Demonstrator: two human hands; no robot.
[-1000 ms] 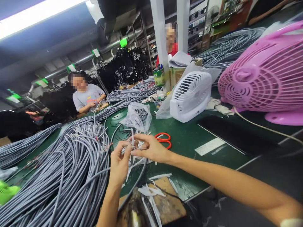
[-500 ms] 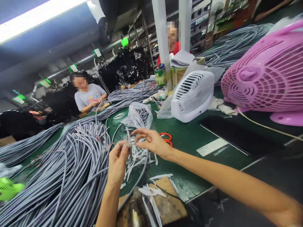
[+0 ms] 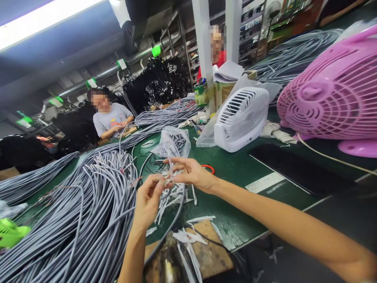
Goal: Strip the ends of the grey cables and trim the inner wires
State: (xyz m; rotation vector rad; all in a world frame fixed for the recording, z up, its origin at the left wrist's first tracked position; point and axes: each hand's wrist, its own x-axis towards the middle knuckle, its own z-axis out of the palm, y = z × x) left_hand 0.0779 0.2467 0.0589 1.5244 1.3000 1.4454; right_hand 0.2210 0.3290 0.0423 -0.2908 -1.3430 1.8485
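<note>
My left hand [image 3: 149, 198] is closed in a pinch, thumb against fingers, around the end of a grey cable. My right hand [image 3: 196, 175] meets it fingertip to fingertip, its thumb and fingers closing on a pale strip [image 3: 171, 165] that stands up from the cable end. Fingers hide most of the join between strip and cable. Under both hands lies a heap of white scraps [image 3: 169, 206]. Behind my right wrist, orange-handled scissors [image 3: 209, 168] are partly covered.
A large bundle of grey cables [image 3: 97, 212] fills the left. Beyond my hands sits a plastic bag of small dark pieces [image 3: 175, 141]. To the right are a white fan [image 3: 243, 120], a pink fan [image 3: 326, 92] and a dark flat panel [image 3: 297, 169]. A wooden board [image 3: 212, 251] lies in front.
My right hand's fingers have come in from beside the pale strip and now close on it. Both hands have shifted slightly right, and the strip stands further right too.
</note>
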